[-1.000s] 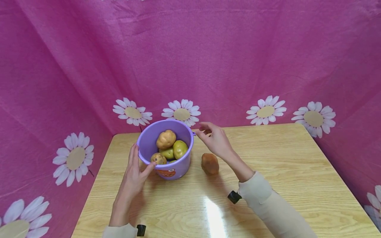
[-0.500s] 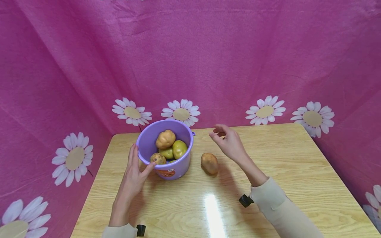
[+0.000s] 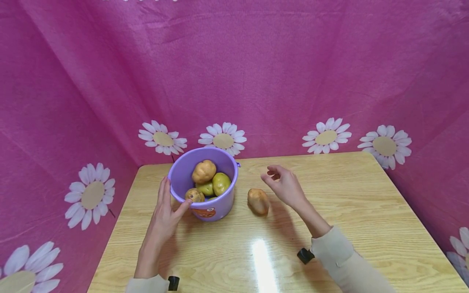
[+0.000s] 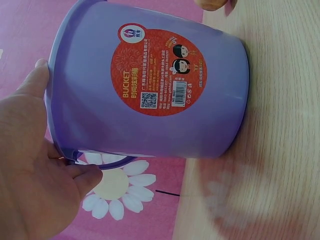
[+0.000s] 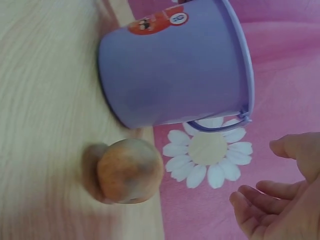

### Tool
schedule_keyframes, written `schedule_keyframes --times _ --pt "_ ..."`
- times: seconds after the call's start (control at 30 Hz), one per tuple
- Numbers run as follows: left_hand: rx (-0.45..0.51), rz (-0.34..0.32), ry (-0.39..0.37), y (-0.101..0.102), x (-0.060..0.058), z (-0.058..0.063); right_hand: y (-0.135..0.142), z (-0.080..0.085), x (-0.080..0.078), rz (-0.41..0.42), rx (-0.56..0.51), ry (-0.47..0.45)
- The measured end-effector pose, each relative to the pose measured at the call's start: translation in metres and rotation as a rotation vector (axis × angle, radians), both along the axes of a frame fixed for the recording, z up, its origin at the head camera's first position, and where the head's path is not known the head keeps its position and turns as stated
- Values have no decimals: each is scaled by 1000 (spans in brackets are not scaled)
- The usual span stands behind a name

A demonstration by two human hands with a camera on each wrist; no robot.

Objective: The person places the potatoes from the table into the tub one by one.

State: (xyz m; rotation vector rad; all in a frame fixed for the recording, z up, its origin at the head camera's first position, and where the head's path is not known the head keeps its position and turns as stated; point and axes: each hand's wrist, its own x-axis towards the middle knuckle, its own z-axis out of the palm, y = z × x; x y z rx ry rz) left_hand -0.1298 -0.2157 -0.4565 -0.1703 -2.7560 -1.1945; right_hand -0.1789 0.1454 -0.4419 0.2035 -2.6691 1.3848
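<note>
A purple bucket (image 3: 227, 203) with a red label (image 4: 155, 72) stands on the table. Inside it lie a large tan potato (image 3: 204, 171), a smaller speckled potato (image 3: 195, 195) and yellow-green, potato-like pieces (image 3: 221, 184). My left hand (image 3: 163, 217) grips the bucket's near-left rim, thumb along the front and fingers at the side beside its handle (image 4: 117, 162). A brown potato (image 3: 258, 202) rests on the table, just right of the bucket. Above and right of that potato hovers my right hand (image 3: 287, 187), its fingers loosely bent, holding nothing.
The wooden table (image 3: 348, 211) reaches back to a pink curtain (image 3: 271, 81) printed with white daisies. A black wrist camera (image 3: 305, 255) sits at the right cuff. Light glares off the table's front part.
My right hand has moved away from the bucket's right rim, rightward and then slightly nearer. The left hand and bucket stay in place. The loose potato looks brighter, out of the shadow.
</note>
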Motion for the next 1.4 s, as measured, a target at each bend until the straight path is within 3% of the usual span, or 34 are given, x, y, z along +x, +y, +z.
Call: schedule_keyframes --times 0.87,1.4 --pt "0 0 3 -2 1 -2 -1 -57 15 -47 148 -243" --pt "14 -15 28 -3 0 -2 -13 -81 24 -41 178 -265"
